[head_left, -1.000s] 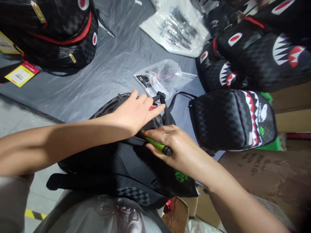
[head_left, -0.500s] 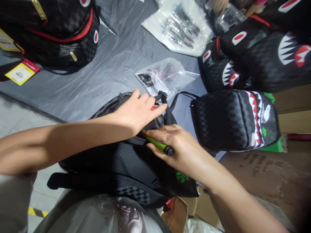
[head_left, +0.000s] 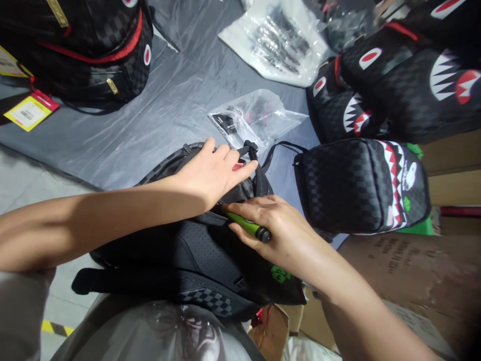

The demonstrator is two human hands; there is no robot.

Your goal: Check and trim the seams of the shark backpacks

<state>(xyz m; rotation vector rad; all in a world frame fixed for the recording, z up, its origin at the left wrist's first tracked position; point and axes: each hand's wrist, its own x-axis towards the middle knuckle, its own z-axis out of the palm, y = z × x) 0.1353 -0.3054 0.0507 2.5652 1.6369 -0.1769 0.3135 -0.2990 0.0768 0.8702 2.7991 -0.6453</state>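
Note:
A black backpack (head_left: pixel 158 250) with a checked pattern lies on its front side before me, padded back and shoulder strap towards my body. My left hand (head_left: pixel 214 175) grips its upper edge, fingers bent over the far side and thumb stretched to the right. Below it, my right hand (head_left: pixel 278 220) is closed round a green handle with a black end (head_left: pixel 248 226). The handle's other end points into the bag beside my left palm, where it is hidden, so its kind does not show. A small red patch (head_left: pixel 237 166) shows under my left fingers.
Just beyond lies a clear plastic bag (head_left: pixel 259 115) with dark pieces. A checked backpack with teeth print (head_left: pixel 341 190) lies at right, shark-face bags (head_left: pixel 402 85) behind it. Another tagged backpack (head_left: pixel 97 55) stands at left. Cardboard boxes (head_left: pixel 406 271) are at lower right.
My right hand and the green handle have shifted very slightly right and down. My left hand stays on the bag. Another person's hands at the top right have moved away from the plastic-wrapped item.

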